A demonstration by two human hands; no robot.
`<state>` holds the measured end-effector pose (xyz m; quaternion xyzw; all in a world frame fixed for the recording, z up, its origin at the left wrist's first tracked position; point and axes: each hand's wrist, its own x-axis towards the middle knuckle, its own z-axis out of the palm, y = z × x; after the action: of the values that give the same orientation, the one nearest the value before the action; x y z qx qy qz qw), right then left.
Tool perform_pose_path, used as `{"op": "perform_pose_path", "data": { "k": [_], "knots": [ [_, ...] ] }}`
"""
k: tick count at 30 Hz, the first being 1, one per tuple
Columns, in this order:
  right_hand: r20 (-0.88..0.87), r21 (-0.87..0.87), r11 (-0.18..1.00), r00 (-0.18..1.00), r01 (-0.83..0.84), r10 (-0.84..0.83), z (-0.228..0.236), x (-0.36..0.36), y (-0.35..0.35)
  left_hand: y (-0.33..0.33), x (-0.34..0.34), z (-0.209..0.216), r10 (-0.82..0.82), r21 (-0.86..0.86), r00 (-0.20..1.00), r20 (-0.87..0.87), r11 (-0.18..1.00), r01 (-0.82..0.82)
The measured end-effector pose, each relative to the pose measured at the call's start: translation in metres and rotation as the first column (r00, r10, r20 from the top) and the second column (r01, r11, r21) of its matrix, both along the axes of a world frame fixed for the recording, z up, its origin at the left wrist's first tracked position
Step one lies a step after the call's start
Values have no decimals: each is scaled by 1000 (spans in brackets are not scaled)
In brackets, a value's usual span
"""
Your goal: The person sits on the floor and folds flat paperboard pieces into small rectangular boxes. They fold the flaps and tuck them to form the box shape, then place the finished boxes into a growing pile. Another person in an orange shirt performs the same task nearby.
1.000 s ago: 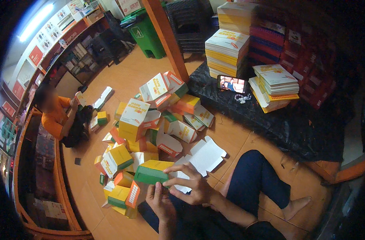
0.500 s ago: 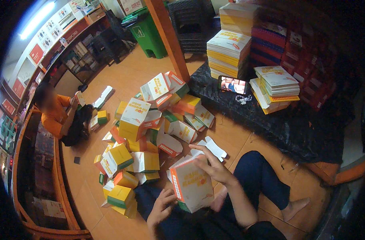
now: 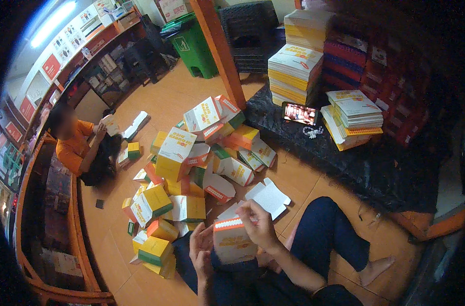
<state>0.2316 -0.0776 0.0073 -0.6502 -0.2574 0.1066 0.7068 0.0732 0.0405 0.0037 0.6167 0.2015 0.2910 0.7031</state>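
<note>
A white food box [image 3: 235, 245] with an orange top edge and yellow lettering stands over my lap. My right hand [image 3: 260, 227] has its fingers bent together on the box's upper right edge. At the box's left side is my left hand [image 3: 202, 252], fingers raised and apart; whether they press on the card is hard to see. Just beyond the right hand, an unfolded white cardboard piece [image 3: 269, 198] lies on the floor. A heap of folded boxes [image 3: 171, 153] in white, yellow, green and orange spreads out ahead and to the left.
Stacks of flat box blanks [image 3: 295, 71] and a smaller pile [image 3: 352, 115] sit on a black-covered platform [image 3: 339, 171], beside a propped phone [image 3: 299, 113]. An orange post [image 3: 219, 53] and green bin [image 3: 194, 51] stand behind. A person in orange [image 3: 77, 148] sits far left.
The box has tipped, bringing its orange edge to the top. My right hand has moved from flat along its side to bent fingers at that edge. My left hand has risen slightly.
</note>
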Motion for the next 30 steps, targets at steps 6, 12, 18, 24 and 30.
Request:
{"op": "perform_pose_path", "data": {
  "k": [6, 12, 18, 24, 30],
  "knots": [
    [67, -26, 999, 997, -25, 26, 8, -14, 5, -20, 14, 5, 14, 210, 999, -44, 978, -4],
    [126, 84, 995, 991, -53, 42, 16, -16, 5, -28, 22, 8, 228, 250, 971, -72, 946, -204],
    [285, 33, 999, 958, 11, -20, 23, -19, 5, -19, 25, 16, 364, 7, 925, 108, 930, -366],
    [268, -9, 996, 959, -93, 92, 16, -12, -1, -16, 22, 26, 322, 148, 946, -40, 938, -313],
    [135, -68, 965, 956, -255, 262, 9, -16, 0, 4, 13, 24, 171, 8, 980, -98, 985, -171]
  ]
}}
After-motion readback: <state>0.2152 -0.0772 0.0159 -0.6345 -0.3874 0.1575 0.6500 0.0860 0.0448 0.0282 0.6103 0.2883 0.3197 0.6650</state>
